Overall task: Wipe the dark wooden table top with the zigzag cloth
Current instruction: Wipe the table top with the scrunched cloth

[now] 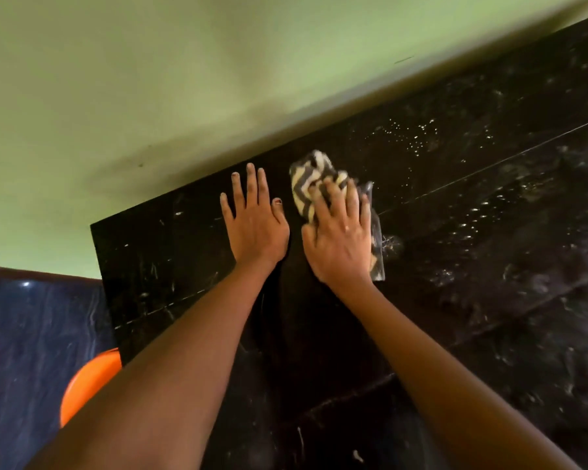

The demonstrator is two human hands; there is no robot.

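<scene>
1. Head view: the right hand presses the bunched zigzag cloth onto the dark wooden surface, fingers curled over it.
2. At nine o'clock of it, the left hand lies flat, fingers spread, likely bracing.
3. Unwiped droplets sit at two o'clock.

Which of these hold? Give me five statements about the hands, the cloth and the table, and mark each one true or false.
1. The right hand holds the cloth on the table. True.
2. The left hand grips a corner of the cloth. False: it lies flat on the table with fingers straight, apart from the cloth.
3. Pale droplets speckle the table beyond the cloth. True.
4. The cloth is plain white. False: it has a grey and cream zigzag.
5. The wall behind the table is blue. False: it is green.
</scene>
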